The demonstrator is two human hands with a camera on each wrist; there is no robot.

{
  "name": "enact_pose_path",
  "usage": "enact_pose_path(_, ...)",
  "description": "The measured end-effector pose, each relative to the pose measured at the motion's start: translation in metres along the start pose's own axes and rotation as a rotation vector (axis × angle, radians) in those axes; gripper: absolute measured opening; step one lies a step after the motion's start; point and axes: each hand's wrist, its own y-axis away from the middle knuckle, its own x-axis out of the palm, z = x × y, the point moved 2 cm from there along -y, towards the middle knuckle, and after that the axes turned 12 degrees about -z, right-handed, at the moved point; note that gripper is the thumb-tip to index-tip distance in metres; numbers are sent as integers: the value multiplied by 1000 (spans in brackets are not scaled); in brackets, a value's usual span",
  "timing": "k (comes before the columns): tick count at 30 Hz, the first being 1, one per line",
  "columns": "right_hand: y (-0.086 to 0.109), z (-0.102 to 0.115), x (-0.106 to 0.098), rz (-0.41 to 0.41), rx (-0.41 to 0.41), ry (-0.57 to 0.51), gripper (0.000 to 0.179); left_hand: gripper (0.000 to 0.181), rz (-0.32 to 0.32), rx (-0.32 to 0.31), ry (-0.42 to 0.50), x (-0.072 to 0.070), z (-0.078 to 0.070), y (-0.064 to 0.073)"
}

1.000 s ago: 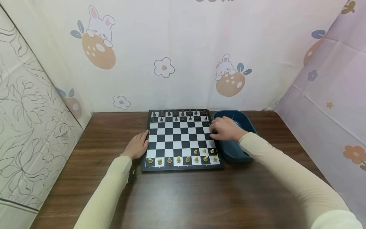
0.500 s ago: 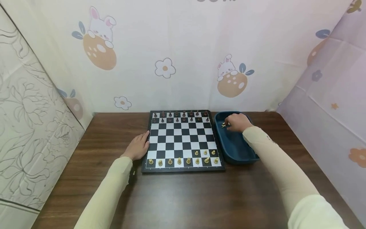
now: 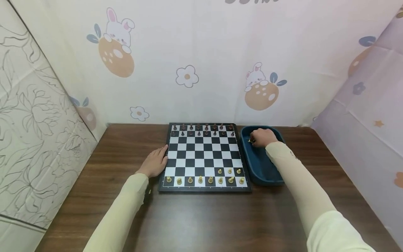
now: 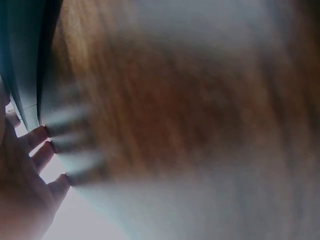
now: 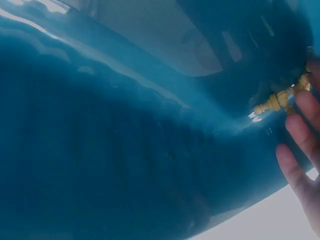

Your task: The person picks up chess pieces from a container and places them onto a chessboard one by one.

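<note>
A black-and-white chessboard (image 3: 201, 154) lies on the table, dark chess pieces (image 3: 199, 133) in its two far rows. Light yellow pieces (image 3: 200, 179) fill the near row, with three yellow pawns (image 3: 230, 171) before it at the right. My left hand (image 3: 153, 162) rests against the board's left edge, fingers straight. Over at the right, my right hand (image 3: 263, 137) is down inside a blue tray (image 3: 262, 168). In the right wrist view its fingers (image 5: 302, 132) reach loosely to several yellow chess pieces (image 5: 275, 102) at the tray's end; its thumb is hidden.
The tray stands close along the board's right edge, on a brown wooden table (image 3: 201, 220). A patterned cloth (image 3: 217, 63) hangs behind the table and along its right side. On the left is a panel with flower outlines (image 3: 34, 115).
My right hand has gone from the board's right edge into the far part of the tray and lowered onto the pieces there. The left hand has stayed on the board's edge.
</note>
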Motion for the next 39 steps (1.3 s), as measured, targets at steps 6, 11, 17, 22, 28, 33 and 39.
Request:
enact_pose_path(6,3,-2,-6,22,65,2,13,58,-2,17,-2,0,-3,-3)
enact_pose_path(11,2,-5,-10,20,96,-22,12,58,-15,23,-2,-1,-6,-6)
enact_pose_path(17,4,-7,-15,34,103,-43,11,58,-1,22,-1,-2,-7,-8)
enact_pose_path(22,8,-6,-23,23,92,-49,11,58,5,23,3,-2,-8,-7)
enact_pose_path(28,10,-3,-27,22,54,-28,13,58,10,24,5,-2,-6,-4)
enact_pose_path(33,12,10,-41,-17,-4,-7,13,58,12,25,7,-2,-3,-1)
enact_pose_path(39,9,45,-74,-116,-101,-4,7,57,9,23,3,-1,0,-1)
